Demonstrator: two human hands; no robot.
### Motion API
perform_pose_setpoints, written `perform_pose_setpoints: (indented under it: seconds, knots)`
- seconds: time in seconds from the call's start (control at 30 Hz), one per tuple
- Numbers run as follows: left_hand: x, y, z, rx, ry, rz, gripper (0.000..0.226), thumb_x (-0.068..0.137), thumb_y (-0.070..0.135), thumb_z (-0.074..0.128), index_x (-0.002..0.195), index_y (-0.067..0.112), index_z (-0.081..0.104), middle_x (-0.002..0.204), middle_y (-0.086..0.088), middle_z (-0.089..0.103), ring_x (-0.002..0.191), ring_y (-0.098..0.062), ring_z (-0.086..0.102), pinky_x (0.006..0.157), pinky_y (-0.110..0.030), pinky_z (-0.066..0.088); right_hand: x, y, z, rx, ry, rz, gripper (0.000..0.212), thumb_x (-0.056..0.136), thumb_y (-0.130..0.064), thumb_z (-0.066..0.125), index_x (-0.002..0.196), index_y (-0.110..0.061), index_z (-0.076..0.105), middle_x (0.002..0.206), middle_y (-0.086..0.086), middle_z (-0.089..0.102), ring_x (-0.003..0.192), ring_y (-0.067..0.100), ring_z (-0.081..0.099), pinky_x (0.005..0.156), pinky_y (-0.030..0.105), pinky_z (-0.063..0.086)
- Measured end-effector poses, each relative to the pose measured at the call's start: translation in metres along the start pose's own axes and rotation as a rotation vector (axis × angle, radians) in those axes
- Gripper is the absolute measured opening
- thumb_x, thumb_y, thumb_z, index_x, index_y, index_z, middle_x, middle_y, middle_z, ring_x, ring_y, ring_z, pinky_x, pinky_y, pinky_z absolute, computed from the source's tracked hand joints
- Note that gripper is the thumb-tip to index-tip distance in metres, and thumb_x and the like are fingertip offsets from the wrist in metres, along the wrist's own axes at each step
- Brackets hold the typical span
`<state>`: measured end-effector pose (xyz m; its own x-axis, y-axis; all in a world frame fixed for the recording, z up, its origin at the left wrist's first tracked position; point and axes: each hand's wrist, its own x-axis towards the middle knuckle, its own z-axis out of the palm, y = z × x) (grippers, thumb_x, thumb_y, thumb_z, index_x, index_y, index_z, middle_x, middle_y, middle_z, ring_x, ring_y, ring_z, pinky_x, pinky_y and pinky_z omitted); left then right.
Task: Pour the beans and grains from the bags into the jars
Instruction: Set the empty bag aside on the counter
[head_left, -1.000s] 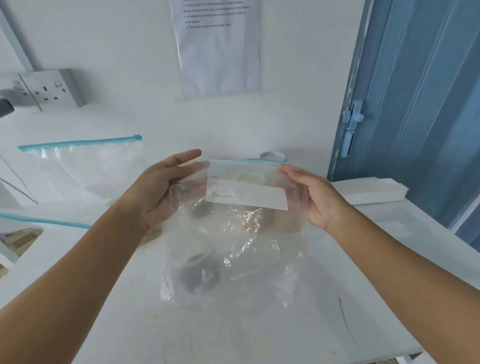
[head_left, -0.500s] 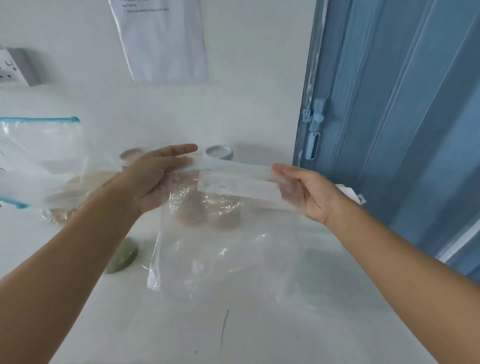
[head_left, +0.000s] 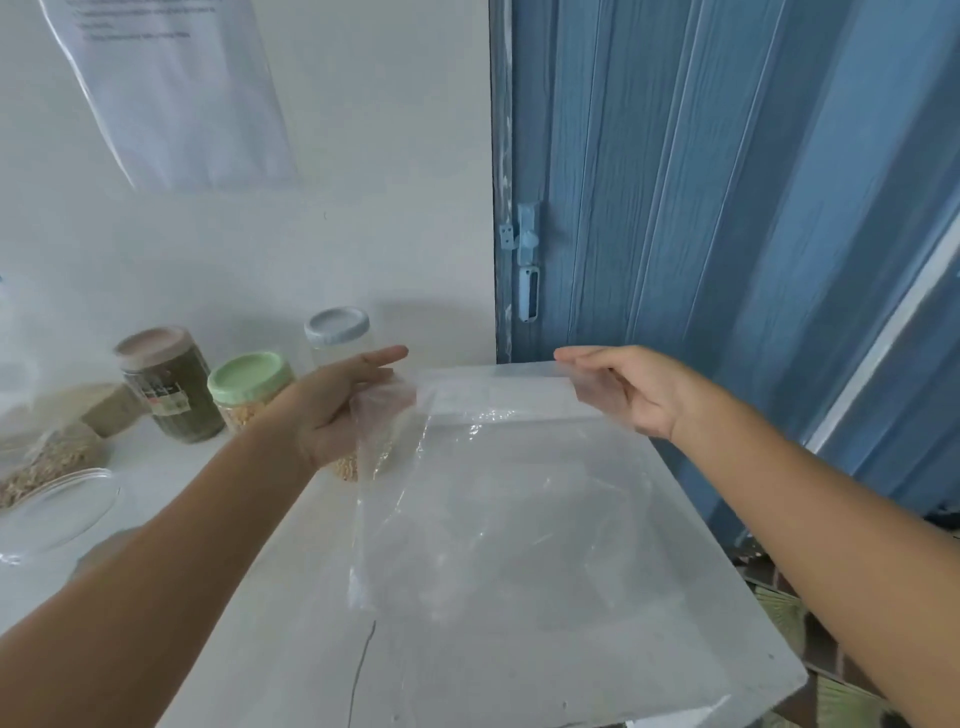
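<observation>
An empty clear zip bag (head_left: 509, 509) hangs spread over the right part of the white table (head_left: 519, 675). My left hand (head_left: 332, 410) pinches its top left corner and my right hand (head_left: 628, 389) pinches its top right corner. At the back left stand three jars: one with a brown lid full of green grains (head_left: 169, 384), one with a green lid holding yellow beans (head_left: 249, 389), and a clear one with a grey-blue lid (head_left: 337, 332). A bag of pale grains (head_left: 47, 457) lies at the far left.
A blue folding door (head_left: 701, 208) closes off the right side, with a latch (head_left: 527, 270) near the table's back corner. A paper sheet (head_left: 171, 93) hangs on the white wall. A clear lid (head_left: 57, 512) lies at the left. The table's right edge drops off beside my right arm.
Both hands have carried the empty bag to the right, and the view has turned right with them. The jars now show at the left instead of behind the bag.
</observation>
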<state>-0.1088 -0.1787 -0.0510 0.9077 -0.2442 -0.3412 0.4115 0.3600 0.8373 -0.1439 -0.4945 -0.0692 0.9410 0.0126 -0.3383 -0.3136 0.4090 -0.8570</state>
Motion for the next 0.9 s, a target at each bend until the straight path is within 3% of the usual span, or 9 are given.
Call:
perform_pose_setpoints:
  seconds: [0.07, 0.2, 0.33, 0.43, 0.53, 0.63, 0.73, 0.83, 0.9]
  knots:
    - [0.008, -0.003, 0.005, -0.051, -0.004, -0.042, 0.024, 0.103, -0.003, 0.05, 0.117, 0.004, 0.069, 0.087, -0.012, 0.061, 0.07, -0.022, 0.07, 0.059, -0.033, 0.064, 0.001, -0.008, -0.008, -0.002, 0.012, 0.011, 0.027, 0.102, 0.001, 0.051, 0.123, -0.002, 0.068, 0.104, 0.015, 0.078, 0.076, 0.021, 0.078, 0.06, 0.028, 0.062]
    - [0.025, -0.031, 0.004, -0.054, -0.017, -0.174, 0.022, 0.104, -0.001, 0.051, 0.12, 0.006, 0.065, 0.081, -0.017, 0.07, 0.054, -0.024, 0.071, 0.045, -0.032, 0.059, 0.01, 0.01, -0.024, -0.111, 0.097, 0.05, 0.027, 0.102, -0.001, 0.054, 0.123, -0.004, 0.07, 0.103, 0.013, 0.078, 0.074, 0.02, 0.077, 0.06, 0.03, 0.063]
    - [0.045, -0.077, -0.019, 0.121, 0.033, -0.224, 0.036, 0.101, -0.016, 0.041, 0.115, 0.008, 0.063, 0.131, -0.018, 0.06, 0.087, -0.035, 0.07, 0.055, -0.039, 0.064, 0.019, 0.063, -0.044, -0.255, 0.248, 0.101, 0.03, 0.101, 0.004, 0.056, 0.125, -0.005, 0.072, 0.12, 0.015, 0.074, 0.071, 0.019, 0.076, 0.052, 0.029, 0.061]
    - [0.056, -0.1, -0.029, 0.103, 0.049, -0.248, 0.047, 0.094, -0.027, 0.037, 0.115, 0.005, 0.066, 0.141, -0.019, 0.051, 0.106, -0.04, 0.068, 0.065, -0.037, 0.066, 0.023, 0.089, -0.058, -0.258, 0.293, 0.135, 0.032, 0.099, 0.012, 0.054, 0.12, -0.003, 0.072, 0.107, 0.018, 0.075, 0.067, 0.022, 0.078, 0.056, 0.03, 0.063]
    - [0.064, -0.106, -0.028, 0.105, 0.048, -0.232, 0.046, 0.094, -0.028, 0.037, 0.113, 0.0, 0.068, 0.14, -0.017, 0.054, 0.113, -0.038, 0.067, 0.066, -0.032, 0.065, 0.027, 0.096, -0.064, -0.238, 0.332, 0.128, 0.028, 0.096, 0.012, 0.061, 0.117, -0.001, 0.073, 0.104, 0.019, 0.077, 0.067, 0.024, 0.077, 0.066, 0.034, 0.064]
    - [0.071, -0.11, -0.026, 0.243, 0.071, -0.188, 0.042, 0.094, -0.027, 0.041, 0.107, 0.0, 0.07, 0.139, -0.018, 0.056, 0.117, -0.037, 0.066, 0.066, -0.027, 0.064, 0.033, 0.097, -0.065, -0.24, 0.35, 0.1, 0.024, 0.096, 0.011, 0.061, 0.112, -0.002, 0.074, 0.114, 0.021, 0.074, 0.066, 0.023, 0.077, 0.059, 0.03, 0.064]
    - [0.079, -0.115, -0.026, 0.553, 0.099, -0.115, 0.04, 0.094, -0.022, 0.048, 0.104, 0.007, 0.073, 0.134, -0.019, 0.058, 0.105, -0.031, 0.074, 0.077, -0.028, 0.064, 0.038, 0.097, -0.064, -0.281, 0.361, 0.093, 0.022, 0.097, 0.008, 0.061, 0.109, -0.005, 0.074, 0.118, 0.018, 0.073, 0.067, 0.022, 0.078, 0.051, 0.025, 0.058]
    - [0.082, -0.107, -0.021, 0.938, 0.085, -0.046, 0.039, 0.089, -0.016, 0.06, 0.113, 0.011, 0.074, 0.106, -0.012, 0.062, 0.088, -0.022, 0.071, 0.092, -0.037, 0.062, 0.041, 0.095, -0.062, -0.315, 0.356, 0.098, 0.024, 0.1, 0.007, 0.057, 0.112, -0.005, 0.072, 0.119, 0.017, 0.072, 0.064, 0.016, 0.077, 0.048, 0.022, 0.055]
    - [0.083, -0.097, -0.012, 1.144, 0.053, 0.021, 0.038, 0.092, -0.007, 0.064, 0.123, 0.014, 0.071, 0.099, -0.003, 0.057, 0.082, -0.015, 0.06, 0.077, -0.026, 0.056, 0.042, 0.094, -0.063, -0.311, 0.357, 0.094, 0.025, 0.1, 0.007, 0.055, 0.116, -0.003, 0.071, 0.119, 0.018, 0.071, 0.062, 0.014, 0.075, 0.047, 0.022, 0.055]
